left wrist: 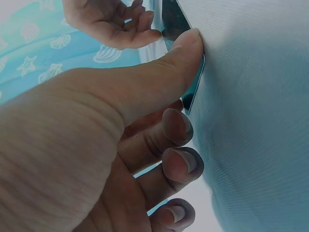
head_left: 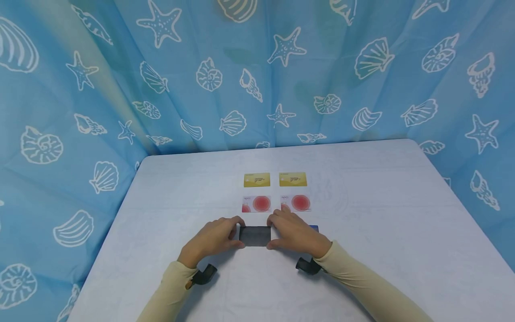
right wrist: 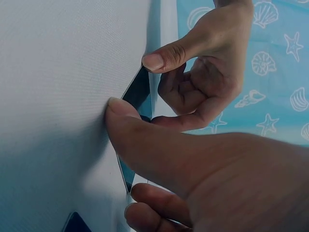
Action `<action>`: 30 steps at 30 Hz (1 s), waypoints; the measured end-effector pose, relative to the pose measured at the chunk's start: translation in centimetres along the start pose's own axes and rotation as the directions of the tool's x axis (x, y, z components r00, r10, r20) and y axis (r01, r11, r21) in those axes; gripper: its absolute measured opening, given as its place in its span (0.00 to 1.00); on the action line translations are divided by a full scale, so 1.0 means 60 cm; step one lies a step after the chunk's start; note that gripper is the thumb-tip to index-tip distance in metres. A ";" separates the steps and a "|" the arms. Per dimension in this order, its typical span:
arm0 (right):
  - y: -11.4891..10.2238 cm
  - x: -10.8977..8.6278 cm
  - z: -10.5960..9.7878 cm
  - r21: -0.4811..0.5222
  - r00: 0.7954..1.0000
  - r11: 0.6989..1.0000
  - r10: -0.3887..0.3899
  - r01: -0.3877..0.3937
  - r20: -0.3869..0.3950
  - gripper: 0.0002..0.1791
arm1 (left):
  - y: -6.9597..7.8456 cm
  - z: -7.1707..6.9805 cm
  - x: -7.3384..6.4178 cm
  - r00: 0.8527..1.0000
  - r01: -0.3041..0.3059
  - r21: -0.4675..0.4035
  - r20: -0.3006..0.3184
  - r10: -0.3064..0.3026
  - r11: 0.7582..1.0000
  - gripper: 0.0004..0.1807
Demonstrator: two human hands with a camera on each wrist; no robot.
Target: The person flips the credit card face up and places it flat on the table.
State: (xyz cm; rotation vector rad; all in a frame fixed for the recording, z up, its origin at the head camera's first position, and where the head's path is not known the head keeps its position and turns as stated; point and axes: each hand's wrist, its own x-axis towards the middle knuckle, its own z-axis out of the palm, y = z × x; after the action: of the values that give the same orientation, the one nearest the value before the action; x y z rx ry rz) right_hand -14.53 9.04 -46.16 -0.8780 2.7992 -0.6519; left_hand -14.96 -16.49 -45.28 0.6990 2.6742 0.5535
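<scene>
A dark grey card (head_left: 255, 236) lies at the table's middle, between both hands. My left hand (head_left: 215, 237) pinches its left end between thumb and fingers, and my right hand (head_left: 295, 232) pinches its right end. Close up in the left wrist view, the left thumb presses along the edge of the card (left wrist: 175, 19). Both thumbs touch the near edge of the card (right wrist: 140, 89) in the right wrist view. Partly hidden behind the right hand is a blue card (head_left: 314, 228); a dark corner (right wrist: 76, 224) shows near the right hand.
Beyond the hands lie two white cards with red circles, a left one (head_left: 256, 204) and a right one (head_left: 295, 202). Farther back are a left yellow card (head_left: 256, 180) and a right yellow card (head_left: 293, 179). A blue shell-patterned curtain (head_left: 249, 107) borders the white table (head_left: 382, 201).
</scene>
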 end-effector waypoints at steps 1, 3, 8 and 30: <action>0.000 0.000 0.001 0.007 1.000 1.000 -0.004 0.004 -0.003 0.27 | 0.000 0.000 -0.001 1.000 0.003 -0.002 0.002 -0.003 1.000 0.27; 0.001 0.001 0.003 0.022 1.000 1.000 -0.014 0.014 -0.004 0.26 | -0.001 0.000 -0.002 1.000 0.009 -0.003 0.007 -0.009 1.000 0.27; 0.001 0.001 0.004 0.039 0.999 0.998 -0.041 0.041 -0.001 0.26 | -0.001 0.002 -0.004 1.000 0.025 -0.005 0.012 -0.025 1.000 0.28; -0.004 -0.001 -0.006 -0.016 0.999 0.999 -0.047 0.047 -0.016 0.25 | -0.004 0.004 -0.002 0.999 -0.017 0.012 -0.029 0.018 1.000 0.28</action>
State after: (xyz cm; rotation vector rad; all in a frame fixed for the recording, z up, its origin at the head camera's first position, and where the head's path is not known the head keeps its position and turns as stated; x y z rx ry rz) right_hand -14.43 9.01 -45.75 -0.9488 2.8094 -0.6479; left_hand -14.88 -16.67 -45.59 0.7234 2.7030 0.5577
